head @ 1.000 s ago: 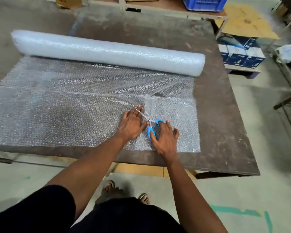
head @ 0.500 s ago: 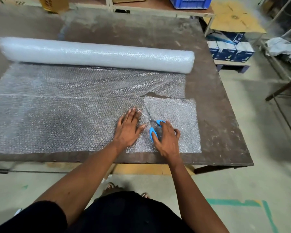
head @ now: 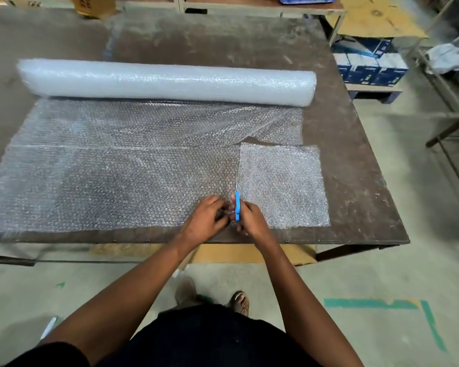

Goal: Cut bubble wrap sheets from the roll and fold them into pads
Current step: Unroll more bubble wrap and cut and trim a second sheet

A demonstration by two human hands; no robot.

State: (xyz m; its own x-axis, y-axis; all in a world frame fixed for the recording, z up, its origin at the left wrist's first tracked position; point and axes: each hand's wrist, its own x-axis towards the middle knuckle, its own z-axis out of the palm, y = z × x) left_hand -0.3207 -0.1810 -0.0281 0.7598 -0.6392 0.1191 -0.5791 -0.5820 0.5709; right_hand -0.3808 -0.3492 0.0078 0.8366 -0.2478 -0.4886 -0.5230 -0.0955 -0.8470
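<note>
A bubble wrap roll lies across the far worktop, its unrolled sheet spread toward the near edge. The left hand pinches the sheet's edge beside the cut; the right hand grips blue scissors, blades pointing away. Keeping the sheet taut should help the cut run straight. Half a second ago the left palm lay flat; now both hands sit nearer the edge.

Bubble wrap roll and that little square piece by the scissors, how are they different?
The bubble wrap roll is wound into a long, thick tube; the square piece lies flat. The roll looks milky white; the piece shows the brown table through it. Both are bubble wrap on one table.
</note>
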